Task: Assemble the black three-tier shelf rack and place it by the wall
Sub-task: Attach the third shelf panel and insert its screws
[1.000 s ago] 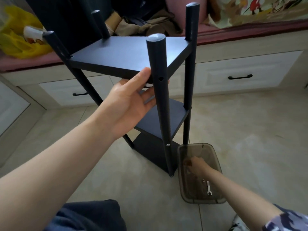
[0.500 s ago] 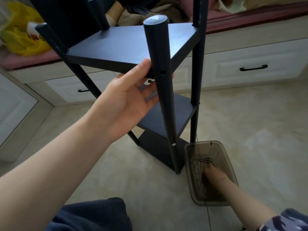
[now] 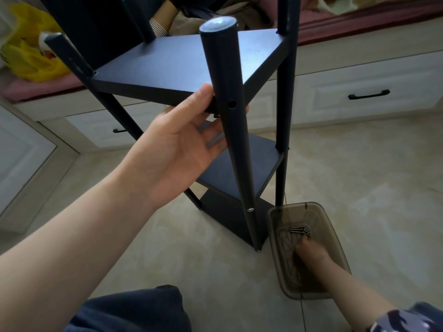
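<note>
– Where the left hand [image 3: 177, 149] meets the rack [image 3: 172, 65], I read the fingers [image 3: 213, 137] as laid under the top shelf and round behind the near post [image 3: 225, 75], with the thumb pressed on the board's front edge. That's a pinch on the shelf, centre of frame.

– And the right hand [image 3: 309, 254]?

– Lower right, down inside the smoky tray [image 3: 293, 204], close to the loose screws [image 3: 299, 230]. Through the tinted wall I cannot tell whether those fingers are spread or pinching anything.

– Where does the rack stand?

– Upright on the tiled floor [image 3: 359, 164], middle of the frame. The tray is just beside its near foot, and the white drawers [image 3: 359, 92] are behind it across the upper part. I would not call that placed by the wall yet.

– How will it handle?

– Stiff boards on thin posts, so it's tall, probably light, and I judge it tippy. One hole [image 3: 231, 104] in the near post at the top shelf is empty, so that corner may be loose and I would not lift by it. I would take hold of two posts just under the middle shelf.
</note>
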